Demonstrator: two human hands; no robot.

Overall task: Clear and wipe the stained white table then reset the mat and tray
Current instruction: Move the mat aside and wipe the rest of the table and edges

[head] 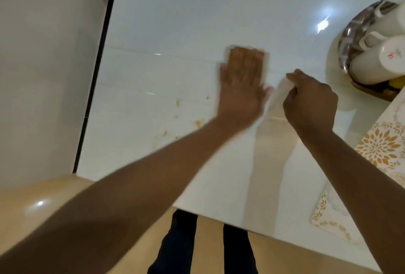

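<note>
White table [175,21], left hand [241,89] mid-surface.

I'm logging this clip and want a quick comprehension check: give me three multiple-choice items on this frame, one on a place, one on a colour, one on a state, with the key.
1. Where does the steel tray of white mugs stand?
A. at the table's right edge
B. at the table's left edge
C. on the floor

2. What colour are the stains on the table?
A. blue
B. yellow-orange
C. black

3. How does the left hand lie?
A. curled into a fist in the air
B. flat, pressing a white wipe on the table
C. gripping a mug

Key: 1 A, the tray with the mugs sits at the right edge of the table, above the patterned mat. 2 B, the stains near the left forearm are yellow-orange. 3 B, the left hand lies with straight fingers on the wipe; the right hand is curled beside it.
</note>
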